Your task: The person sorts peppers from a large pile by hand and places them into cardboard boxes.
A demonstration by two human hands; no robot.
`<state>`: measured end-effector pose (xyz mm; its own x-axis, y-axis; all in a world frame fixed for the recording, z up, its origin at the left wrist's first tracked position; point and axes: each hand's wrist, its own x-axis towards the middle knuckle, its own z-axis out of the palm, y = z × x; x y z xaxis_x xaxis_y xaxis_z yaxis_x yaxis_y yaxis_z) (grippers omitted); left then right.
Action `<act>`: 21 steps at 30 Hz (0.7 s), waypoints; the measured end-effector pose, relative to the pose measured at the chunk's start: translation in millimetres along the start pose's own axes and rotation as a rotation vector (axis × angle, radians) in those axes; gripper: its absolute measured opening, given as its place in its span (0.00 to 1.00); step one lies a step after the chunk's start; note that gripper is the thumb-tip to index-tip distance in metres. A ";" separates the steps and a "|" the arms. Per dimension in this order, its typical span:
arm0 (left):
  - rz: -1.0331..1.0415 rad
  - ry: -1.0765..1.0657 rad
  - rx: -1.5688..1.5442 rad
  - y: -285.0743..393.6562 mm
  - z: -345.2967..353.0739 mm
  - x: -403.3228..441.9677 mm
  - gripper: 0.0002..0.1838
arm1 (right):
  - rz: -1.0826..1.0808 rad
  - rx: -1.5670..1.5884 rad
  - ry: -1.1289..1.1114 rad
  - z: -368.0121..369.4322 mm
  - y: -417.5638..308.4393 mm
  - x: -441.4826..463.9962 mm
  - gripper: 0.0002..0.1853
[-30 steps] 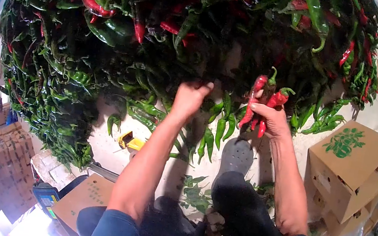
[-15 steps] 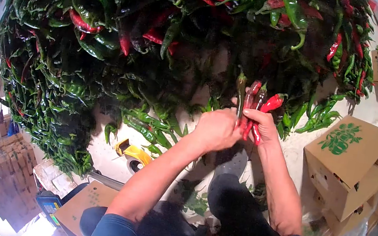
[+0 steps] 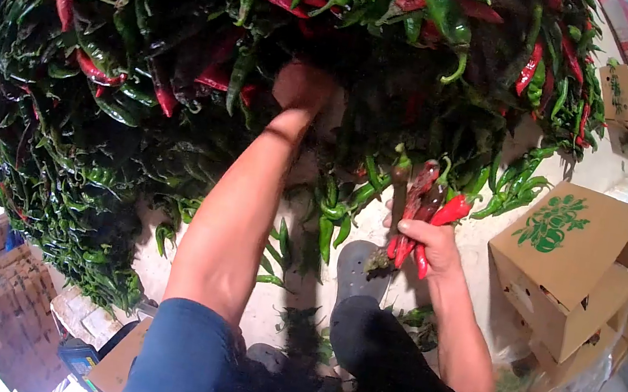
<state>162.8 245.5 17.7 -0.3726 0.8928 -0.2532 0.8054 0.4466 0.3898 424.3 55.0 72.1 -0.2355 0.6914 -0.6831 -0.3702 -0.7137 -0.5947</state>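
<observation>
A: Take the grey shoe (image 3: 361, 273) as our mark. What lies furthest left of it?

B: A stack of brown cartons (image 3: 19, 297), well apart from the shoe and behind its toe. Next comes a dark blue case (image 3: 80, 364), also to the shoe's left and further back

A: And the pepper heap (image 3: 70, 182)?

B: Mostly green, with red pods scattered through it. It starts well left of the shoe, rises in front of its toe and runs on past it to the right

A: Where is the left hand?

B: The left hand (image 3: 302, 89) is ahead of the shoe and to its left, reaching into a dark hollow of the heap. Its fingers are hidden, so I can't tell whether it grips anything

A: What is closer to the shoe?

B: Loose green peppers (image 3: 331, 215) on the pale floor (image 3: 368, 225), near the toe and slightly left

A: And on its other side?

B: A bunch of red and dark peppers (image 3: 414, 200), stems up, just right of the shoe's toe. The right hand (image 3: 437, 248) is closed around it, thumb across the front

A: Furthest right?

B: A carton with a green print (image 3: 564, 223), well right of the shoe, and a smaller carton (image 3: 625, 97) further ahead
</observation>
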 end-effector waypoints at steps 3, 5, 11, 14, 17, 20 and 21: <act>0.180 0.065 -0.030 -16.9 10.5 -5.6 0.25 | 0.045 0.006 0.046 5.0 -9.0 -17.1 0.29; 0.277 0.206 -0.174 -29.6 29.7 -25.6 0.23 | 0.058 0.016 0.069 0.2 -8.6 -20.1 0.29; 0.117 0.045 -0.201 -20.5 75.1 -8.6 0.21 | 0.062 0.004 0.075 2.4 -7.5 -24.9 0.29; -0.126 0.001 -0.162 4.5 54.9 -21.1 0.23 | 0.081 -0.025 0.060 -2.5 1.5 -26.3 0.27; -0.266 0.086 -0.219 18.3 53.6 -26.4 0.28 | 0.080 -0.083 0.042 -4.2 10.9 -26.2 0.24; -0.108 0.142 -0.153 -13.5 107.9 -1.0 0.33 | -0.054 -0.382 -0.015 -5.3 30.3 -23.8 0.23; -0.077 0.162 -0.148 -25.3 126.2 10.5 0.34 | -0.007 -0.454 -0.096 5.4 20.5 -23.4 0.23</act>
<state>196.7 236.2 -106.6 -0.5089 0.8483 -0.1463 0.6997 0.5066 0.5037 417.3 24.8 78.2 -0.3242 0.6887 -0.6486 0.0539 -0.6710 -0.7395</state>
